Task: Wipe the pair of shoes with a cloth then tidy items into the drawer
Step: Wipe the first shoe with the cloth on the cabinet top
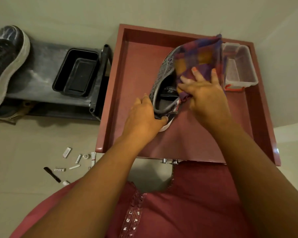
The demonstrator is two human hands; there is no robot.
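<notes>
Two hands work one grey shoe in the open drawer: the left hand grips its near heel, the right hand presses a checked cloth over it, fingers apparently bunching fabric. A hard wipe could twist the shoe loose, or knock the clear tub just right.

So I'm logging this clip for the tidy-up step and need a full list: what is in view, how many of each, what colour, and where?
grey shoe: one, grey knit, held over the open drawer.
cloth: one, purple and orange check, pressed on the grey shoe.
drawer: one, pink-red, pulled open.
clear tub: one, transparent, drawer's far right corner.
black shoe: one, black with white sole, on the rack.
rack: one, dark grey, left of the drawer.
black tray: one, on the rack.
small items: about ten tubes, sticks and a bottle, mostly white, one black, scattered on the floor.
left hand: grips the grey shoe's heel.
right hand: holds the cloth.
</notes>
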